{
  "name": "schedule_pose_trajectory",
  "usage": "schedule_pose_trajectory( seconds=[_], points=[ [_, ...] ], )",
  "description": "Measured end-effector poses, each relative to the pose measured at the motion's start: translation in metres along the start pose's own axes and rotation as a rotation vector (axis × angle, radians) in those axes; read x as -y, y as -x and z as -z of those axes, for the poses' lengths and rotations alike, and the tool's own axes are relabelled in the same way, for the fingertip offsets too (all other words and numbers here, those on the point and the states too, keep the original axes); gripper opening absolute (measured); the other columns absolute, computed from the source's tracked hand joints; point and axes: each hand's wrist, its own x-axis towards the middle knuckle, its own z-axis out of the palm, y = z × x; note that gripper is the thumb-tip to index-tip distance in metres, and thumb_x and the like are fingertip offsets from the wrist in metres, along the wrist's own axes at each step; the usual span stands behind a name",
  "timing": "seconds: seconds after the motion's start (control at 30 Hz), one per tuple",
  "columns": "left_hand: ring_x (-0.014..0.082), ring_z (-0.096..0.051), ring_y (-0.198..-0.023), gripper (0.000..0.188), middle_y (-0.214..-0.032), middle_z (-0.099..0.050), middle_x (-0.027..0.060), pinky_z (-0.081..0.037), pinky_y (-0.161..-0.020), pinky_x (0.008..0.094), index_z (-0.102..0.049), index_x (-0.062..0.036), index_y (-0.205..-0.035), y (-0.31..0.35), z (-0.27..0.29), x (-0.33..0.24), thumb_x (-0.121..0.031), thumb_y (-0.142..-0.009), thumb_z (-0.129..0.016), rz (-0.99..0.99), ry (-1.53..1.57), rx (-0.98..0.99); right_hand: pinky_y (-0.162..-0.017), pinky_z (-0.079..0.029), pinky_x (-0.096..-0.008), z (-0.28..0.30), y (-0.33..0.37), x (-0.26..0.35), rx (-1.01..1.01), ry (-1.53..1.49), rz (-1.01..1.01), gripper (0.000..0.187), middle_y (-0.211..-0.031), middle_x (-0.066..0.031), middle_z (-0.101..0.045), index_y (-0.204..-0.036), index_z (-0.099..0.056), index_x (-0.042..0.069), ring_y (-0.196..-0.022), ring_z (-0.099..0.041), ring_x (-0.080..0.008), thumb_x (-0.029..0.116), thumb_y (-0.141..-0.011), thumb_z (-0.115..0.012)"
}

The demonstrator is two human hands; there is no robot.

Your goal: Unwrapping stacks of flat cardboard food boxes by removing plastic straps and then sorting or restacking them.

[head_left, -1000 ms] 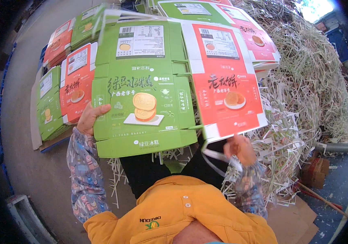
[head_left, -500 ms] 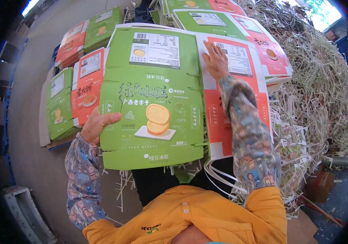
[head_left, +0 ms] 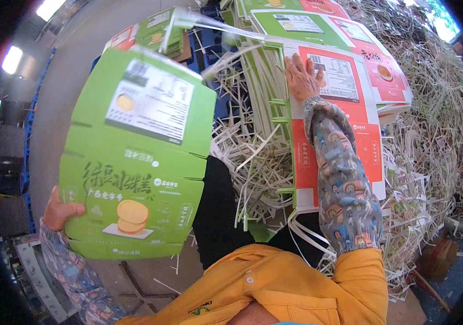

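My left hand (head_left: 61, 210) grips the left edge of a flat green die-cut carton sheet (head_left: 117, 130), thumb on top. The sheet is tilted and held apart from the stack, over the floor at the left. Whether it is one sheet or several, I cannot tell. My right hand (head_left: 303, 78) lies flat with fingers spread on the top red carton sheet (head_left: 303, 173) of a stack before me. Along that stack's left side, layered green and white edges (head_left: 266, 81) show. Thin paper offcut strips (head_left: 250, 162) hang and lie beside it.
More green and red printed sheets (head_left: 318, 40) are stacked behind and to the right. A large heap of shredded paper strips (head_left: 431, 124) fills the right side. Another carton stack (head_left: 161, 35) stands at the far left, near a dark blue pallet (head_left: 223, 59). A brown box (head_left: 438, 254) sits lower right.
My left hand has pulled the green sheet left, off the red part and away from the stack, baring its side and the strips. My right hand stays pressed on the red sheet.
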Motion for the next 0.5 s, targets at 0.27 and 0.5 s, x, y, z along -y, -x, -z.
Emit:
schedule_pose_trajectory(
  seconds=[0.27,0.5],
  points=[
    [0.0238,-0.056,-0.088,0.057,-0.105,-0.054,0.0150,-0.047,-0.076,0.0328,-0.040,0.0028,-0.117,0.063,-0.040,0.033,-0.011,-0.064,-0.057,-0.483,0.531,-0.362,-0.095,-0.025,-0.0519,0.035,-0.009,0.005,0.018,-0.240,-0.020,0.039,-0.125,-0.0095,-0.042,-0.118,-0.047,0.011,-0.119,-0.034,-0.0312,0.032,-0.084,-0.044],
    [0.0238,-0.057,-0.088,0.047,-0.101,-0.056,0.0144,-0.047,-0.077,0.0324,-0.044,0.0025,-0.114,0.020,-0.089,-0.023,-0.006,-0.069,-0.054,-0.625,0.671,-0.221,-0.081,-0.043,-0.0339,0.114,0.061,0.023,0.386,-1.292,-0.234,0.034,-0.104,-0.0085,-0.057,-0.106,-0.052,0.004,-0.094,-0.053,-0.0181,0.031,-0.088,-0.044]
  ],
)
